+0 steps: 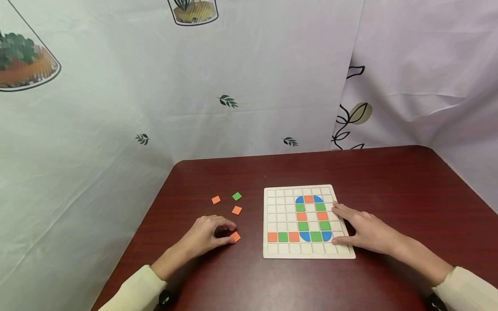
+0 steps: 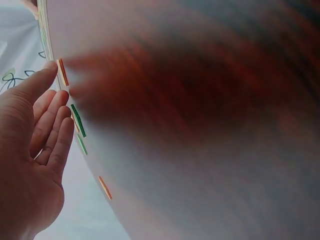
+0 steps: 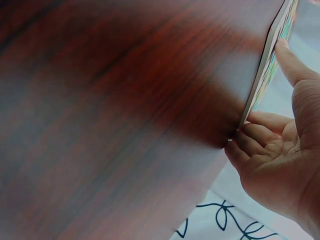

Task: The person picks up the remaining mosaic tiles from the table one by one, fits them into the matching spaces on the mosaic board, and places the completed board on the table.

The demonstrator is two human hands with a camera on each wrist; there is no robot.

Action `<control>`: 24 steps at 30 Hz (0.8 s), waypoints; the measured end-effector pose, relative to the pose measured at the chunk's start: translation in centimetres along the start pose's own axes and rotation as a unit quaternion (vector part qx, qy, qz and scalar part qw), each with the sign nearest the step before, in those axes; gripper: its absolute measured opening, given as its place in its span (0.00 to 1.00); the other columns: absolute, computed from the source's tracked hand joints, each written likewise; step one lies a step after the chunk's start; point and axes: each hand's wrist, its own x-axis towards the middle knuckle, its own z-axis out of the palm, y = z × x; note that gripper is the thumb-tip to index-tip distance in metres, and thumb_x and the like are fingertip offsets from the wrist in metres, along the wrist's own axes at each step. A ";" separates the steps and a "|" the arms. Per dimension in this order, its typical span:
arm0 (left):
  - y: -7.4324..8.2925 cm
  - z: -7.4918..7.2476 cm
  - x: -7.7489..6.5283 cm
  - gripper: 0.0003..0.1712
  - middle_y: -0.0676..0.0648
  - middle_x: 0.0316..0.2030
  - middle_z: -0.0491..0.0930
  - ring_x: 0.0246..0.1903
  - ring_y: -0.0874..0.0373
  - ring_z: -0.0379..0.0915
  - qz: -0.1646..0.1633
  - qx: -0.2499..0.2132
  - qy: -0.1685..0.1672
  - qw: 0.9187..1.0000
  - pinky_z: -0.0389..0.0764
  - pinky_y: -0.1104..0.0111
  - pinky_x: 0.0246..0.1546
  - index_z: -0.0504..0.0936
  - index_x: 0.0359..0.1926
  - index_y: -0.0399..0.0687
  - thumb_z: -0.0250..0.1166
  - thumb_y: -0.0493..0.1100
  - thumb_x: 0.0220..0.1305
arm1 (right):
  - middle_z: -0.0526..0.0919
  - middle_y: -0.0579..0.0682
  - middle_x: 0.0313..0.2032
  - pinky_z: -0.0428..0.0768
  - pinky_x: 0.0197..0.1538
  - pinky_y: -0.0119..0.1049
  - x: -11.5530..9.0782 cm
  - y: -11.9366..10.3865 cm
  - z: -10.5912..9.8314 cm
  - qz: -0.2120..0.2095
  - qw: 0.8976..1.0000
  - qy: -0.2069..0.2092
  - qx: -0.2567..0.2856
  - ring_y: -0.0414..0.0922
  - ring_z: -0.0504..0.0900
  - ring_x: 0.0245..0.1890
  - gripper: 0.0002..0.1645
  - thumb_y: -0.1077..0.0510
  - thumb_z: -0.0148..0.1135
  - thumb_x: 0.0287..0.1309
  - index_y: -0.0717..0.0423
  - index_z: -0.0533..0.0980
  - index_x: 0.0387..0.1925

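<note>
In the head view, my left hand [image 1: 208,235] is low over the table, thumb and index finger at either side of an orange square tile [image 1: 235,237]. The left wrist view has that orange tile [image 2: 62,72] right at the thumb tip, with a gap between thumb and fingertips. Beside the fingers there is a green tile [image 2: 78,120]. My right hand [image 1: 365,229] rests on the right side of a white grid board [image 1: 280,250], thumb and index finger spread apart. In the right wrist view, its other fingers [image 3: 250,137] bend loosely by the board's edge.
Beyond the left hand lie two more orange tiles, one nearer [image 1: 237,210] and one farther [image 1: 215,199], and a green tile [image 1: 237,196]. Orange, green and blue pieces [image 1: 316,236] form a ring and a row on the board. A printed curtain [image 1: 249,77] hangs behind the dark red table [image 1: 218,280].
</note>
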 end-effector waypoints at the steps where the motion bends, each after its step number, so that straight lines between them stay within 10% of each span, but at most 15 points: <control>1: 0.0 0.0 0.0 0.16 0.59 0.41 0.88 0.39 0.67 0.83 -0.001 -0.002 -0.002 1.000 0.84 0.68 0.42 0.90 0.47 0.52 0.83 0.47 0.58 | 0.71 0.69 0.72 0.79 0.59 0.63 0.0 0.0 0.0 0.000 1.000 0.000 0.000 0.66 0.77 0.67 0.61 0.27 0.77 0.52 0.65 0.71 0.73; 24: 0.8 0.4 0.0 0.16 0.61 0.42 0.87 0.41 0.68 0.80 0.004 0.043 -0.013 0.999 0.83 0.64 0.45 0.90 0.48 0.55 0.82 0.48 0.59 | 0.71 0.69 0.73 0.79 0.59 0.64 -0.1 0.0 0.1 0.003 1.000 0.003 -0.002 0.67 0.77 0.67 0.62 0.27 0.77 0.51 0.64 0.71 0.74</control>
